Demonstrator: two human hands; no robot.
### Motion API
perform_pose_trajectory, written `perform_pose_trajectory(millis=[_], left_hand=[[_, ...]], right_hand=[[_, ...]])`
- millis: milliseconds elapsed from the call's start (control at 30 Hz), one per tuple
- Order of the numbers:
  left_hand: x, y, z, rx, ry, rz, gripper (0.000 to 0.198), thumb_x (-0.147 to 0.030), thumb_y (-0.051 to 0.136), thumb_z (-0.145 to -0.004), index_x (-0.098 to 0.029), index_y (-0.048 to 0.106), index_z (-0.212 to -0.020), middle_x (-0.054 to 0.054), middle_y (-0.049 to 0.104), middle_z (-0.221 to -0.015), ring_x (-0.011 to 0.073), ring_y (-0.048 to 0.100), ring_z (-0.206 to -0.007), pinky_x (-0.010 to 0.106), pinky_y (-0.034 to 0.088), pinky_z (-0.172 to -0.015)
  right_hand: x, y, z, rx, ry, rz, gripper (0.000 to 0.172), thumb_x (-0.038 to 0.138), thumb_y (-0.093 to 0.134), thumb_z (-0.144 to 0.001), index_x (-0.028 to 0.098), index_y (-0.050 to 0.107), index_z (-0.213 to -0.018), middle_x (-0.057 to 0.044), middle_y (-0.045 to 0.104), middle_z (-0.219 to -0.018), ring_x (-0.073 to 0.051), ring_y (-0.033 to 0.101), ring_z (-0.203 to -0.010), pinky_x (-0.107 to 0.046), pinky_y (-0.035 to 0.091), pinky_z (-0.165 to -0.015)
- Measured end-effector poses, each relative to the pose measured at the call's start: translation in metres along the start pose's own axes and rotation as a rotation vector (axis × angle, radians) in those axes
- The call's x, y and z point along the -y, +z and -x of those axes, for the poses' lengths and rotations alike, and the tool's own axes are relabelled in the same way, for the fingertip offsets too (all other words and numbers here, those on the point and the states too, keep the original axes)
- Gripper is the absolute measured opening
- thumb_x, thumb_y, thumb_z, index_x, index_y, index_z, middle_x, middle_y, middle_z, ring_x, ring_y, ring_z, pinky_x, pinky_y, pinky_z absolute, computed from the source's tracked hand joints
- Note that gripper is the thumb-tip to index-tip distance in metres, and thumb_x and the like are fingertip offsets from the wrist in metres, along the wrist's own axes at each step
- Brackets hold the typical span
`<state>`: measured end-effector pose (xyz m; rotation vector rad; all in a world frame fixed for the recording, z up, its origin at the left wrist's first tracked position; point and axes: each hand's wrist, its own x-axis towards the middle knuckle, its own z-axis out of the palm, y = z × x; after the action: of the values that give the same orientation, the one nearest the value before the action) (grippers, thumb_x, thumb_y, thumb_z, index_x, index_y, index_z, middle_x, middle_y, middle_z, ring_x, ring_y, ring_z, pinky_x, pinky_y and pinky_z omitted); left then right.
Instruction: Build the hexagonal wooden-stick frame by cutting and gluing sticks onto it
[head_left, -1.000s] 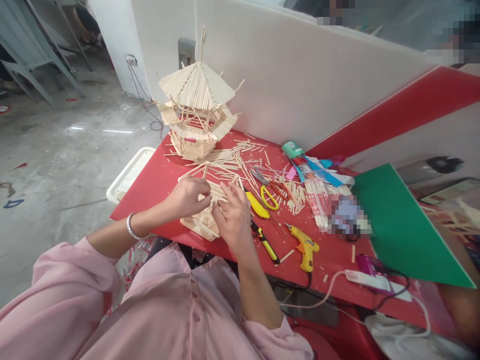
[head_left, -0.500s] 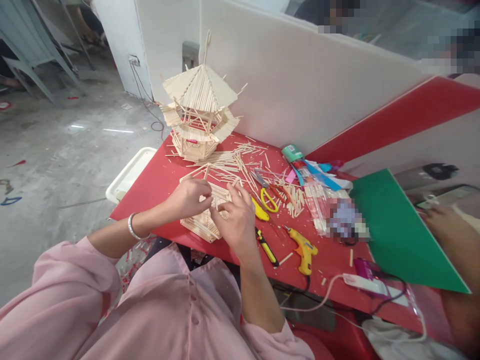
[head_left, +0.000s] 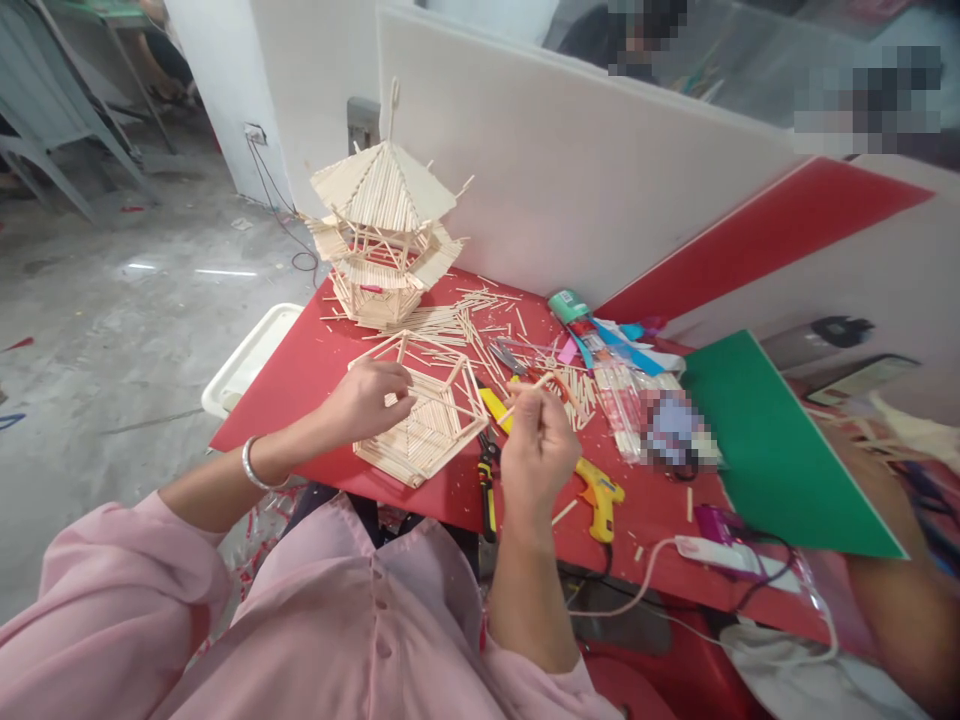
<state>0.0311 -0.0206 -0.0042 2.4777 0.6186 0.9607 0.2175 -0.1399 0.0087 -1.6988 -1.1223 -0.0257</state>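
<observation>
A hexagonal frame of thin wooden sticks (head_left: 442, 432) lies at the table's near edge, with a slatted floor and raised rim. My left hand (head_left: 375, 402) is over its left side, fingers curled; whatever they pinch is hidden. Just right of the frame, my right hand (head_left: 538, 455) is raised and closed, with a thin wooden stick (head_left: 546, 380) between thumb and fingers. Under and beside this hand are a yellow tool handle (head_left: 495, 408), a yellow-and-black cutter (head_left: 488, 495) and a yellow glue gun (head_left: 601, 495).
A tiered stick pagoda (head_left: 386, 200) stands at the far left of the red table (head_left: 270, 400). Loose sticks (head_left: 465, 320) spread behind the frame. Packets of sticks (head_left: 619, 400), a green board (head_left: 780, 450) and a power strip (head_left: 724, 558) lie to the right. Another person's arm (head_left: 862, 480) is beyond.
My right hand has moved right, away from the frame, and closed around a stick. My left hand stays at the frame's left side. The yellow-and-black cutter lies further left and turned.
</observation>
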Motion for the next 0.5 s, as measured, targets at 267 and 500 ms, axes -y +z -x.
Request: perform_pose_trajectory(millis=[267, 500], left_hand=[[-0.01, -0.011, -0.004, -0.111, 0.008, 0.003, 0.019, -0.026, 0.063, -0.086, -0.016, 0.068, -0.07, 0.008, 0.075, -0.087, 0.0172, 0.07, -0.078, 0.031, 0.056, -0.073], [-0.012, -0.032, -0.005, -0.15, -0.076, -0.039, 0.017, -0.025, 0.064, -0.086, -0.019, 0.069, -0.07, 0.004, 0.076, -0.085, 0.0152, 0.071, -0.074, 0.028, 0.055, -0.071]], right_hand=[[-0.063, 0.016, -0.024, 0.686, 0.13, 0.661, 0.03, 0.025, 0.045, -0.093, 0.018, 0.073, -0.084, -0.01, 0.072, -0.088, -0.02, 0.066, -0.082, -0.026, 0.042, -0.07], [-0.078, 0.039, -0.068, 0.67, 0.085, 0.7, 0.033, 0.039, 0.044, -0.094, 0.027, 0.07, -0.111, -0.005, 0.072, -0.111, -0.02, 0.064, -0.1, -0.026, 0.043, -0.077]])
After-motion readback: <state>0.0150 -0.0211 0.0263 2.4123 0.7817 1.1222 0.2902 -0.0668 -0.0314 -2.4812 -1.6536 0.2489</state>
